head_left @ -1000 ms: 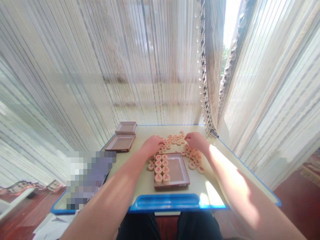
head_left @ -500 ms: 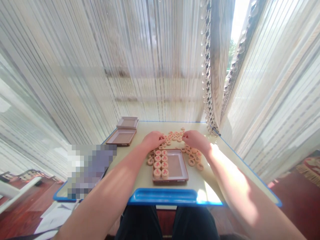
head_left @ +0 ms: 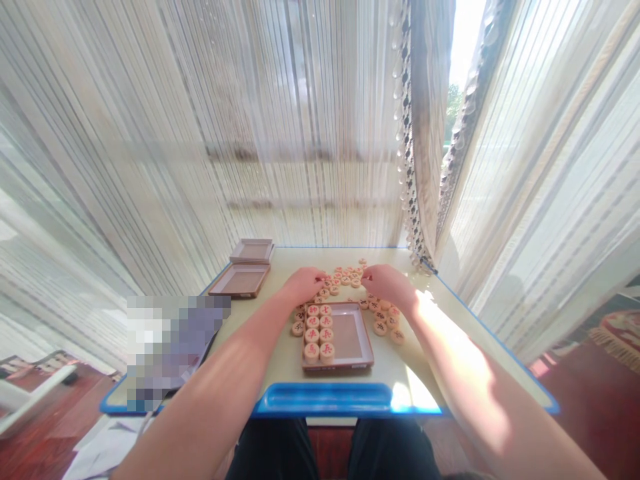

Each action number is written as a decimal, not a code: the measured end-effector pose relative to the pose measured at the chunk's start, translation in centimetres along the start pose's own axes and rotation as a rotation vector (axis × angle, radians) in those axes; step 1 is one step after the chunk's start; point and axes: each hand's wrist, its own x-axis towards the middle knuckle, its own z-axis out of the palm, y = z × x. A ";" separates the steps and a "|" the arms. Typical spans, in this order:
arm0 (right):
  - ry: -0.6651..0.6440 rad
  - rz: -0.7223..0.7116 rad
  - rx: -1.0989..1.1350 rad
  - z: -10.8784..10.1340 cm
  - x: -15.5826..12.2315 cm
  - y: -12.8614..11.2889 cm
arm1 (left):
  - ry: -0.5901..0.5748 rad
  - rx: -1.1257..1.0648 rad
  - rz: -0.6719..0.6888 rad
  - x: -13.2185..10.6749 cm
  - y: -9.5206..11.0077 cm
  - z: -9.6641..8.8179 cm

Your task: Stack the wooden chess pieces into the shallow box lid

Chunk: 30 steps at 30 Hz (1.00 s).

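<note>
- Wooden round game pieces with red or dark marks lie scattered on the far middle of the table, between the two hands.
- Left hand rests palm down at the left edge of that scatter, fingers curled onto the pieces. Whether it grips one cannot be told.
- Right hand lies at the right edge of the scatter, fingertips drawn together and touching the pieces. A hold on any piece cannot be made out.
- A brown shallow tray sits just near of both hands, in the middle of the table.
- Eight red-marked pieces stand flat in two columns along the tray's left side; its right side is bare.
- More loose pieces lie just right of the tray, under the right wrist, and a few just left of it.
- Two more brown trays sit at the far left: an open one, and a smaller one beyond it.
- Striped sheer curtains hang close behind the table.
</note>
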 end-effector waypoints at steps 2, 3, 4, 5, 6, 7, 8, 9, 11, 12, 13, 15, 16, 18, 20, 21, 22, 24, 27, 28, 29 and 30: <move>-0.009 -0.004 -0.005 0.1 0.0 0.0 | 0.001 0.003 -0.014 0.0 0.0 -0.1; -0.012 -0.008 -0.005 0.2 0.0 0.0 | -0.004 0.013 -0.011 0.0 0.0 -0.1; -0.014 -0.013 -0.004 0.3 0.0 0.1 | -0.011 0.028 -0.001 0.0 0.0 -0.1; -0.013 -0.017 -0.001 0.3 0.0 0.1 | -0.015 0.042 0.014 0.0 0.0 -0.1; -0.009 -0.021 0.002 0.4 0.0 0.0 | -0.016 0.053 0.028 0.0 0.0 0.0; -0.005 -0.024 0.006 0.4 0.0 0.0 | -0.013 0.060 0.037 0.1 0.0 0.0; -0.001 -0.028 0.009 0.5 0.0 0.0 | -0.007 0.060 0.042 0.1 0.0 0.1; 0.006 -0.033 0.014 0.5 0.0 0.0 | -0.001 0.056 0.044 0.1 0.0 0.2; 0.019 -0.044 0.020 0.4 0.0 0.0 | 0.008 0.044 0.035 0.2 -0.1 0.4; 0.023 -0.044 0.022 0.4 -0.1 0.0 | 0.010 0.038 0.028 0.2 -0.2 0.4; 0.024 -0.039 0.024 0.4 -0.1 -0.1 | 0.011 0.031 0.021 0.3 -0.2 0.5; 0.016 -0.023 0.028 0.3 -0.1 -0.1 | 0.012 0.015 0.007 0.3 -0.3 0.5; 0.012 -0.018 0.029 0.2 -0.2 -0.1 | 0.010 0.004 0.002 0.3 -0.3 0.5; 0.007 -0.015 0.025 0.2 -0.2 -0.2 | 0.009 -0.018 -0.012 0.3 -0.2 0.5; 0.006 -0.018 0.016 0.1 -0.3 -0.2 | 0.007 -0.036 -0.030 0.3 -0.2 0.5; 0.004 -0.021 0.013 0.1 -0.3 -0.3 | 0.006 -0.044 -0.035 0.3 -0.2 0.4; 0.001 -0.027 0.010 0.1 -0.3 -0.3 | 0.006 -0.050 -0.038 0.3 -0.2 0.4; 0.000 -0.038 0.007 0.1 -0.4 -0.3 | 0.007 -0.063 -0.038 0.3 -0.3 0.4; -0.005 -0.048 0.001 0.2 -0.3 -0.2 | 0.004 -0.088 -0.061 0.3 -0.4 0.2; -0.006 -0.048 0.000 0.2 -0.3 -0.2 | 0.002 -0.098 -0.074 0.3 -0.4 0.2; -0.006 -0.048 -0.001 0.2 -0.3 -0.2 | 0.002 -0.109 -0.086 0.2 -0.5 0.1; -0.005 -0.047 0.000 0.3 -0.2 -0.1 | 0.005 -0.119 -0.097 0.2 -0.6 0.1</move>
